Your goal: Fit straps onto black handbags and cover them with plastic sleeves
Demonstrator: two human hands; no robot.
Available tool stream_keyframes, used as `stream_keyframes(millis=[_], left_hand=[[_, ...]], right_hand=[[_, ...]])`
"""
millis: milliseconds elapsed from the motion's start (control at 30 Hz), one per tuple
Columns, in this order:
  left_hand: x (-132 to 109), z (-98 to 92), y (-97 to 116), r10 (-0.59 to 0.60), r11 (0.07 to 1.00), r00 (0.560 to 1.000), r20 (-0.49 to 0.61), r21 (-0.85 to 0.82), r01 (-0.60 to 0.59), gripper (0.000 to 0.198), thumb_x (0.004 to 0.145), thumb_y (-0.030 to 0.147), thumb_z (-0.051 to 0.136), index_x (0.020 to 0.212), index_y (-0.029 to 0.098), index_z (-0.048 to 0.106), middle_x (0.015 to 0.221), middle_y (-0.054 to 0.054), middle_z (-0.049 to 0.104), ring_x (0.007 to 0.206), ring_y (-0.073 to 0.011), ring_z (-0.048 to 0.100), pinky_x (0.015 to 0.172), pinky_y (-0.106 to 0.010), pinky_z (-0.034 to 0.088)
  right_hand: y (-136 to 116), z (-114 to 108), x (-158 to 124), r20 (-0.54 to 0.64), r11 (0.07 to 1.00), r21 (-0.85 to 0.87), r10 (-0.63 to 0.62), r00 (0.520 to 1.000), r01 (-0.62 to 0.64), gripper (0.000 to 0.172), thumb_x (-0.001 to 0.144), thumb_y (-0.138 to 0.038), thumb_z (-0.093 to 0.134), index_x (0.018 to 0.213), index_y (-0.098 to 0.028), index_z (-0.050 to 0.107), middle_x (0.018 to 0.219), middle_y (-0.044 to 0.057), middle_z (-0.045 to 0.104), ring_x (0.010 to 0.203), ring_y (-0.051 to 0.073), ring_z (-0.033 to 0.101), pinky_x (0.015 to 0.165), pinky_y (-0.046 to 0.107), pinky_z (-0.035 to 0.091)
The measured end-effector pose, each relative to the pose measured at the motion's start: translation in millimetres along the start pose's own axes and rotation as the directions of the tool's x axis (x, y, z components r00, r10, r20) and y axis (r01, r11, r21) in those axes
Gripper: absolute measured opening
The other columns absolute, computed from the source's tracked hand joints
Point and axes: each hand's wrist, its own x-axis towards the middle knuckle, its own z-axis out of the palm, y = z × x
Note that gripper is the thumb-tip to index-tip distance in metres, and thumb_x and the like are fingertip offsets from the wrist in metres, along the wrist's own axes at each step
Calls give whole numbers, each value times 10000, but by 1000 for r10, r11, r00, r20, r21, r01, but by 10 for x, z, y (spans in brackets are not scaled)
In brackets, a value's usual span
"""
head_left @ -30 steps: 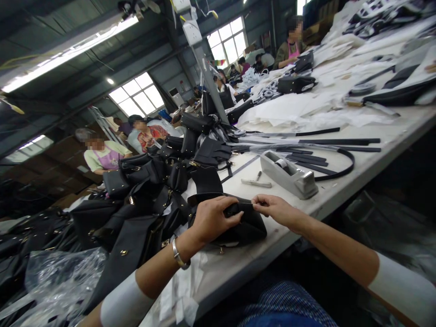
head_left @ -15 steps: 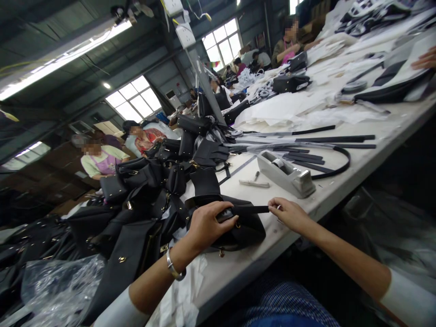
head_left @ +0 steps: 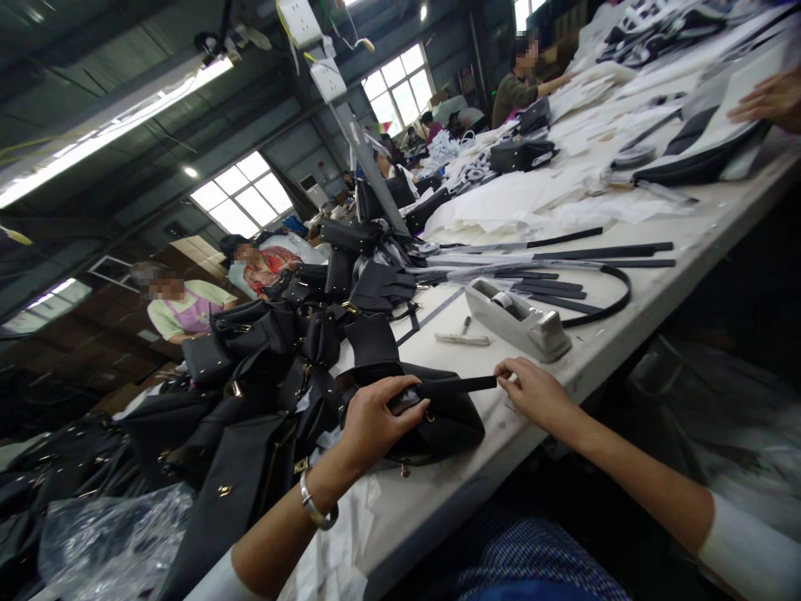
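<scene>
My left hand [head_left: 383, 417] is closed around a black strap [head_left: 460, 385], with thumb and fingers gripping a dark, partly shiny wrapped part of it. Stretched straight to the right, the strap ends at the fingertips of my right hand [head_left: 533, 391], which pinch its tip. Beneath the strap a black handbag [head_left: 460, 430] with gold-coloured fittings lies on the table, its flap [head_left: 374, 340] folded back. My left palm and fingers hide part of the bag. A grey tape dispenser [head_left: 519, 321] stands just beyond my right hand.
Piled black bags [head_left: 213, 451] cover the left side, with clear plastic wrap [head_left: 116, 526] in front. Several black straps [head_left: 551, 288] lie behind the dispenser, and a small white tool [head_left: 461, 340] beside it. Another person's hand [head_left: 769, 100] works at the right. A slanted metal post [head_left: 379, 179] rises behind.
The camera view has shifted slightly. Both of my hands keep about the same hold on the strap. At the far right, the other person's hand has moved a little.
</scene>
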Motion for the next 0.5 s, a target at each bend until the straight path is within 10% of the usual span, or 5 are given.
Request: stream_keyframes(millis=[200, 500], left_hand=[[-3, -33, 104, -94, 992, 995, 32, -83, 96, 252, 833, 336, 716, 1052, 212, 713, 1020, -38, 761, 935, -223, 704, 859, -310, 521], [25, -26, 189, -310, 928, 948, 76, -195, 319, 218, 842, 340, 652, 983, 174, 648, 946, -40, 694, 899, -213, 641, 828, -318, 477]], right_hand=[[-545, 76, -120, -53, 903, 254, -344, 938, 345, 282, 969, -341, 538, 1211, -269, 664, 1264, 58, 675, 1223, 235, 582, 1086, 388, 415], [-567, 224, 359, 88, 943, 117, -322, 943, 311, 244, 1004, -285, 502, 1067, -204, 723, 1097, 57, 737, 1045, 186, 669, 935, 296, 509]])
